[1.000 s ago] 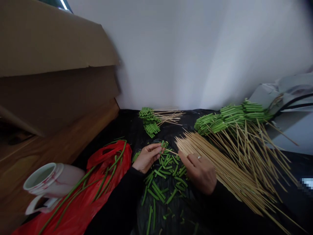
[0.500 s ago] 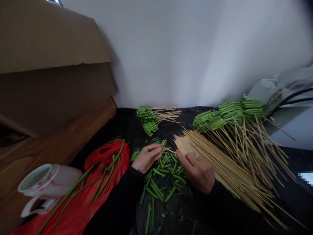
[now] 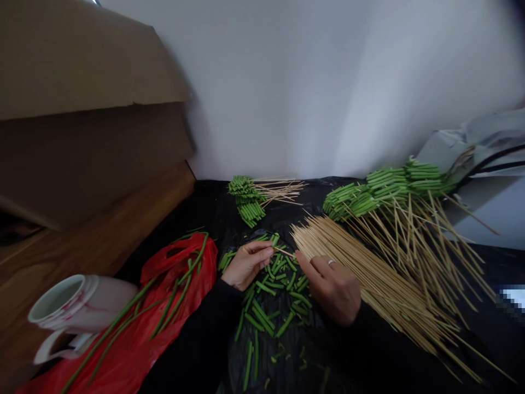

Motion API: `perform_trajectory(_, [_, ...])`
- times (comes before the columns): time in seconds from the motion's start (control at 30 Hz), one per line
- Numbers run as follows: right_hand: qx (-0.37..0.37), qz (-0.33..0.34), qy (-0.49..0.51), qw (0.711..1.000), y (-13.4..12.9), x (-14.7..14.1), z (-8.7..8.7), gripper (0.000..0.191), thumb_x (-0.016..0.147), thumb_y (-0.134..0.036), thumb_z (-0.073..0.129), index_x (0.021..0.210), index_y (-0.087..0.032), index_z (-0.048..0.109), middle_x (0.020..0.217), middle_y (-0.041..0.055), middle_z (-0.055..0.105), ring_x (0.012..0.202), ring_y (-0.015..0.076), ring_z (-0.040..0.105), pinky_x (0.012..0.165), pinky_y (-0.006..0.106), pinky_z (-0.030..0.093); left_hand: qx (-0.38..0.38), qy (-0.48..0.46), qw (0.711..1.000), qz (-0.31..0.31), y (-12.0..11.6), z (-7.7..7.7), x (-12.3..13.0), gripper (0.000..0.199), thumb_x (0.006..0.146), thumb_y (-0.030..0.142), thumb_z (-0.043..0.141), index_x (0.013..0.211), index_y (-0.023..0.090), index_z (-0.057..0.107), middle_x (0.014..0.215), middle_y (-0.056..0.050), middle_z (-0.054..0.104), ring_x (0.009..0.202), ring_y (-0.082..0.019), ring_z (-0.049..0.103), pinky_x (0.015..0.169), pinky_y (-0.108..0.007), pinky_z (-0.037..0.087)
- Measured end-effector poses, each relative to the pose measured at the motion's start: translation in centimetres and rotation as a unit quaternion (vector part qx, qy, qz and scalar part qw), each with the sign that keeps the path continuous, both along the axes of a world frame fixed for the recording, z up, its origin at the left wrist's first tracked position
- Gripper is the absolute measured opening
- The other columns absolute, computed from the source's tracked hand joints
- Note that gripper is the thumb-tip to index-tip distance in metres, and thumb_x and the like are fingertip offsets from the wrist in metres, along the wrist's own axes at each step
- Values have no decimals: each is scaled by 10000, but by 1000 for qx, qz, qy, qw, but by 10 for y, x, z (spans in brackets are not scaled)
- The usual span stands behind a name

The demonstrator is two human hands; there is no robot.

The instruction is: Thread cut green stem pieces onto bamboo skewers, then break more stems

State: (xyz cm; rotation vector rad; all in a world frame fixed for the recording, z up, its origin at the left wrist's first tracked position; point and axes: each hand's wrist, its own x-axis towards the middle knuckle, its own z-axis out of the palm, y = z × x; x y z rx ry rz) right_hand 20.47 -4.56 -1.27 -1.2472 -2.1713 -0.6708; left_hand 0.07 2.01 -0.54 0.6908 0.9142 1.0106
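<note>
A thin wooden skewer (image 3: 284, 251) spans the gap between my two hands. My left hand (image 3: 249, 264) pinches a short green stem piece at the skewer's left end. My right hand (image 3: 333, 285), with a ring on one finger, is closed on the skewer's other end. Cut green stem pieces (image 3: 262, 317) lie scattered beneath and between the hands on black plastic. Beside my right hand lies a large bundle of bare skewers (image 3: 369, 268). Skewers threaded with green pieces are stacked at the back middle (image 3: 248, 200) and back right (image 3: 388, 189).
A red plastic bag (image 3: 164, 306) with long green stems lies at the left, near a white mug-like jug (image 3: 88, 301) on its side. A cardboard box (image 3: 90, 153) stands back left, a white wall (image 3: 262, 93) behind. Bags (image 3: 488, 158) are at the right.
The green piece at my left fingertips has tilted or shifted slightly. Both hands otherwise stay in nearly the same place, and the view has moved very little.
</note>
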Motion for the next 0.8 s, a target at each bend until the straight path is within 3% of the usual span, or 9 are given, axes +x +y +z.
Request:
perform_trajectory(0.53, [-18, -1, -26, 999, -2, -1, -1, 351, 888, -111, 470, 1222, -111, 579, 722, 29, 539, 660, 146, 426, 598, 315, 283, 35, 58, 997, 26, 0, 2, 0, 298, 454, 203, 898, 706, 149, 747, 700, -8, 711, 653, -89, 614, 679, -210, 466])
perform_trajectory(0.8, [-22, -13, -28, 999, -5, -3, -5, 370, 889, -76, 441, 1236, -114, 561, 736, 27, 552, 642, 144, 422, 602, 322, 267, 68, 104, 992, 16, 1, 0, -1, 248, 494, 194, 879, 701, 146, 751, 674, -20, 705, 616, -103, 595, 702, -253, 455])
